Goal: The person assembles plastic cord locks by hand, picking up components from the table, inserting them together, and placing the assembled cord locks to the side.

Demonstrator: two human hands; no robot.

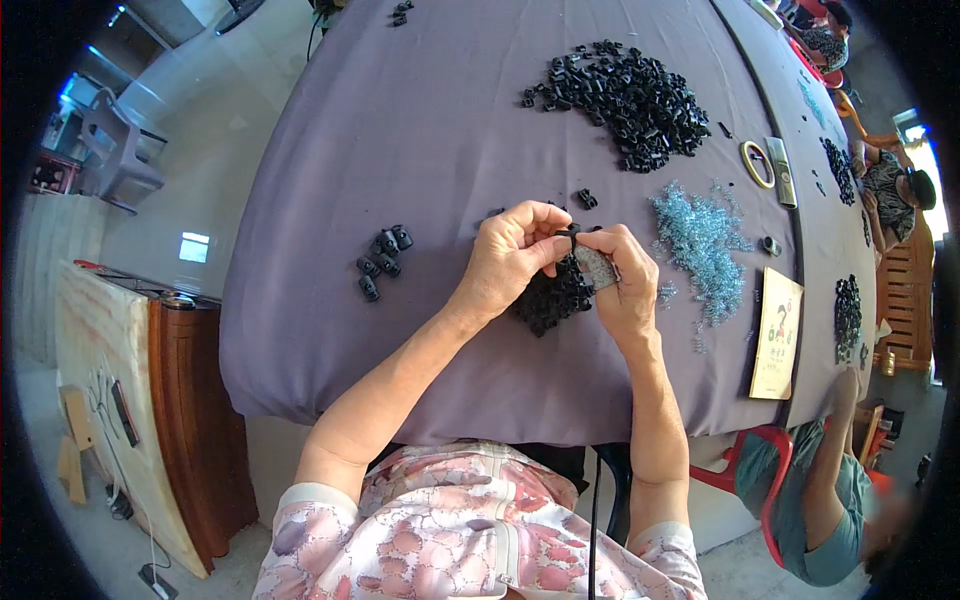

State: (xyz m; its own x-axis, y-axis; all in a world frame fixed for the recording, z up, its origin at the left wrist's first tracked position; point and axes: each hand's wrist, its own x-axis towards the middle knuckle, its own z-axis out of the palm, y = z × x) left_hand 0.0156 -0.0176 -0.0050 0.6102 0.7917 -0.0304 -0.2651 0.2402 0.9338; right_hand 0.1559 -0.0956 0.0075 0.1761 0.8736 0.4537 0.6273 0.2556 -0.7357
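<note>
My left hand [515, 250] and my right hand [625, 275] meet over the near part of the table. The fingertips of both pinch a small black plastic piece [573, 234]. A grey speckled patch [596, 268] shows at my right fingers; what it is I cannot make out. Just below my hands lies a small heap of black plastic parts [550, 305], partly covered by them. Several black barrel-shaped pieces like cord locks [387, 245] lie to the left. On the right spreads a pile of clear bluish springs [705, 250].
A large heap of black parts [640, 105] lies farther back on the grey tablecloth [400, 120]. Tape roll [757, 165], grey tool [783, 175] and yellow booklet [778, 335] lie at right. Other people sit along the right side, one [835, 490] close by.
</note>
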